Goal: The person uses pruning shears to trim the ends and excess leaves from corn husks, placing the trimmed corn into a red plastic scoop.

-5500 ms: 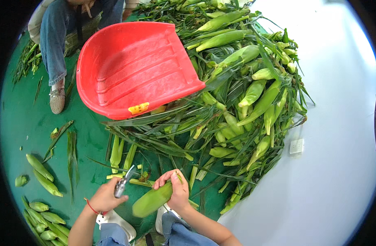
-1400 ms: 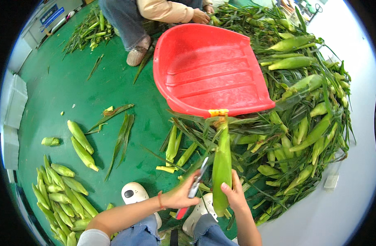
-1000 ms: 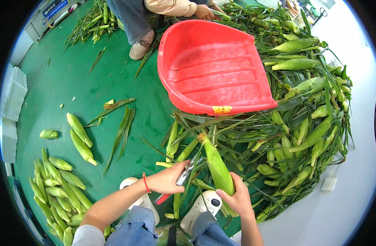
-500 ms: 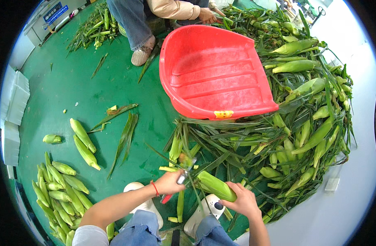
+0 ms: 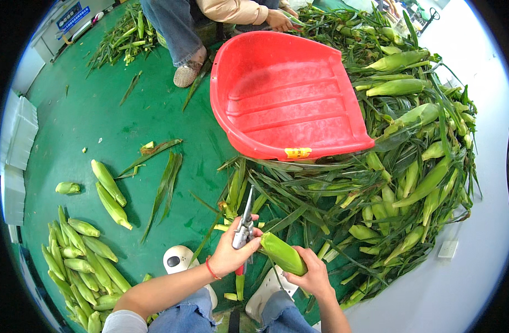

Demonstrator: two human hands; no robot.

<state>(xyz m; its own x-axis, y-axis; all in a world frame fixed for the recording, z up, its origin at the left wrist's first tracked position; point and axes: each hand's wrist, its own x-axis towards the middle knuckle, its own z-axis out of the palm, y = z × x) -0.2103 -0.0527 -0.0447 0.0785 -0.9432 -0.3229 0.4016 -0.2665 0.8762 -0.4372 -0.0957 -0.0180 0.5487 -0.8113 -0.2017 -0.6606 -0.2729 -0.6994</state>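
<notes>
My left hand (image 5: 236, 252) is closed around pruning shears (image 5: 245, 227) with a grey metal head and a red handle end; their blade points up and away from me. In my right hand (image 5: 314, 273) is an ear of corn (image 5: 282, 254) in its green husk, gripped near its lower right end. The ear's cut end lies close to my left fingers, beside the shears. Beneath my hands, cut leaves and husk bits lie on the green floor between my white shoes (image 5: 269, 291).
A red plastic scoop-shaped bin (image 5: 293, 105) sits ahead on leaves. Untrimmed corn (image 5: 415, 183) heaps along the right wall. Trimmed ears (image 5: 85, 266) pile at the left, with a few loose ears (image 5: 113, 205) nearby. A co-worker's hand (image 5: 279, 21) works at the top.
The shears have swung upright, away from the corn's end. Long leaves trailing from that end no longer show there. My right hand has shifted slightly left with the ear.
</notes>
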